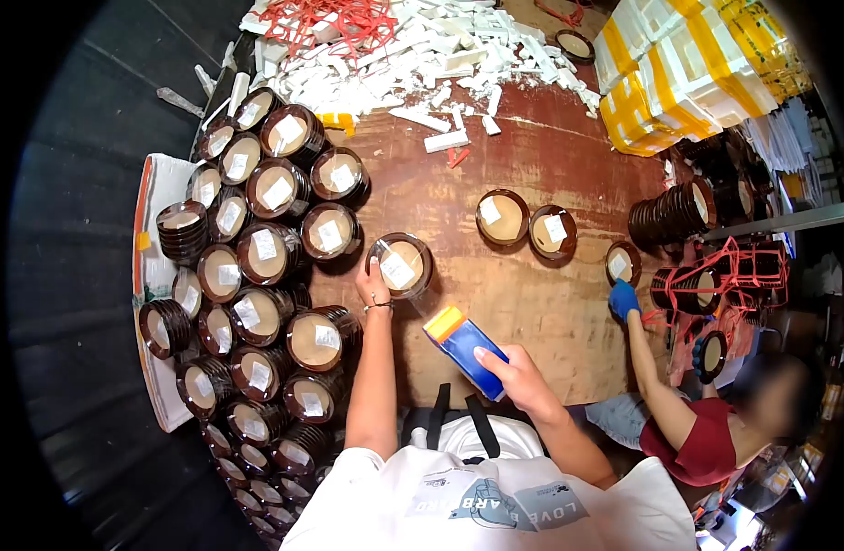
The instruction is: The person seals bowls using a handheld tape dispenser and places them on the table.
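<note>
Head view: left hand (372, 288) grips labelled brown dish (411, 253) beside stacks (275, 186); right hand (521, 375) clasps blue-and-yellow tool (477, 356). Stacking seemingly well along, visible tops labelled; two dishes (513, 217) outside stacks, another (615, 250) at co-worker's gloved hand (623, 298).

Dark wall (78, 202): is rising along the left side, its seams running lengthwise.
Wooden surface (541, 321): is stretching across the middle, showing scuffs and worn reddish-brown colour.
Foam scraps (440, 55): are covering the far end, red strapping (326, 23) lying tangled over them.
White boxes (697, 73): are standing stacked at far right, yellow tape banding them.
Metal bar (789, 220): is jutting in from the right.
Light: is brightening the wood, the wall lying in dimness.
</note>
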### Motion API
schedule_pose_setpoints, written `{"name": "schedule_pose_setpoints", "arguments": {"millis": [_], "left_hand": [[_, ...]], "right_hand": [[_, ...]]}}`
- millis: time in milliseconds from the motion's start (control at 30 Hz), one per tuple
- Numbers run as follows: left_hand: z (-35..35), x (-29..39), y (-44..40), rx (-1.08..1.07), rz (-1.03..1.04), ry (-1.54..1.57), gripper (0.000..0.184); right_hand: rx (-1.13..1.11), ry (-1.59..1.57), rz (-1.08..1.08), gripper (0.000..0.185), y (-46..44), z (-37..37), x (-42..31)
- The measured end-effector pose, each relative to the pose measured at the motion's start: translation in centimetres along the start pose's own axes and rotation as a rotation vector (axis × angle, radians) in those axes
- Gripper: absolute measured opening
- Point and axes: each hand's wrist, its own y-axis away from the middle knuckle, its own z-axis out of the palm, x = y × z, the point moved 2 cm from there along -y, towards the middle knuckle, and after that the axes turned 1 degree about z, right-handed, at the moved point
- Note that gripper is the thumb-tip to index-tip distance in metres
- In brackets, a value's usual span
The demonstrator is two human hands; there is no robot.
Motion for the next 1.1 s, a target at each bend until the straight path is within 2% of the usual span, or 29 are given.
{"name": "schedule_pose_setpoints", "arguments": {"millis": [67,133,167,200,267,333,367,400,467,533,567,633,667,733,767,833,867,933,1000,1067,1100], "left_hand": [[0.1,0.0,-0.3,0.047,-0.024,0.037,0.034],[0.4,0.3,-0.1,0.034,-0.013,0.009,0.034],[0.3,0.5,0.1,0.019,-0.002,-0.028,0.034],[0.1,0.6,0.2,0.026,-0.005,-0.031,0.034],[0.1,0.7,0.3,-0.041,-0.016,-0.021,0.035],[0.0,0.6,0.3,-0.04,-0.054,-0.009,0.035],[0.1,0.6,0.4,-0.033,-0.053,0.008,0.035],[0.3,0.7,0.2,-0.03,-0.05,0.025,0.035],[0.4,0.6,0.1,-0.029,-0.045,0.037,0.035],[0.4,0.6,0.2,-0.027,-0.011,0.001,0.034],[0.4,0.6,0.2,-0.028,-0.013,-0.004,0.034],[0.4,0.7,0.3,-0.01,-0.003,-0.03,0.034],[0.4,0.8,0.3,-0.012,-0.008,-0.032,0.034],[0.6,0.8,0.7,-0.021,0.079,-0.103,0.034],[0.5,0.9,1.1,-0.022,0.07,-0.106,0.034],[0.8,1.0,1.3,0.018,0.018,-0.088,0.034],[0.7,0.6,1.4,0.058,-0.053,0.027,0.034],[0.5,0.3,1.3,0.052,0.083,-0.071,0.033],[1.2,0.6,1.5,0.008,0.044,-0.029,0.034],[1.4,1.3,2.2,0.1,0.013,-0.046,0.035],[1.0,0.6,1.6,0.072,0.022,-0.059,0.035]], "right_hand": [[0.023,0.009,0.012,0.04,-0.9,-0.6,3.1],[0.185,0.426,-0.033,0.038,-2.3,-2.1,7.0],[0.205,0.457,-0.008,0.039,-3.3,-2.6,8.5],[0.198,0.458,-0.004,0.039,-4.8,-3.3,10.3],[0.212,0.47,-0.231,0.041,-7.6,-4.4,13.8],[0.198,0.351,-0.233,0.04,-10.1,-4.4,15.2],[0.136,0.31,-0.11,0.04,-11.4,-4.4,16.0],[0.076,0.266,0.009,0.04,-12.6,-4.3,16.3],[0.108,0.31,-0.047,0.044,-14.8,-3.4,15.3],[0.168,0.482,-0.195,0.048,-16.9,-2.7,14.0],[0.168,0.478,-0.191,0.048,-17.5,-2.4,13.4],[0.168,0.63,0.016,0.051,-17.6,-1.5,10.7],[0.168,0.629,0.021,0.051,-17.7,-1.0,9.4],[0.244,0.823,0.226,0.045,-17.9,-0.4,8.0],[0.242,0.823,0.235,0.045,-18.5,0.6,7.8],[0.313,1.555,0.207,0.035,-19.8,1.9,6.9],[0.324,1.54,0.216,0.035,-19.5,1.5,6.9],[0.266,1.236,0.245,0.032,-19.3,0.3,6.6],[0.295,1.185,0.255,0.038,-17.6,-1.0,6.6],[0.438,1.146,0.225,0.046,-13.9,-2.1,5.1],[0.516,1.076,0.164,0.054,-11.9,-3.0,4.6]]}}
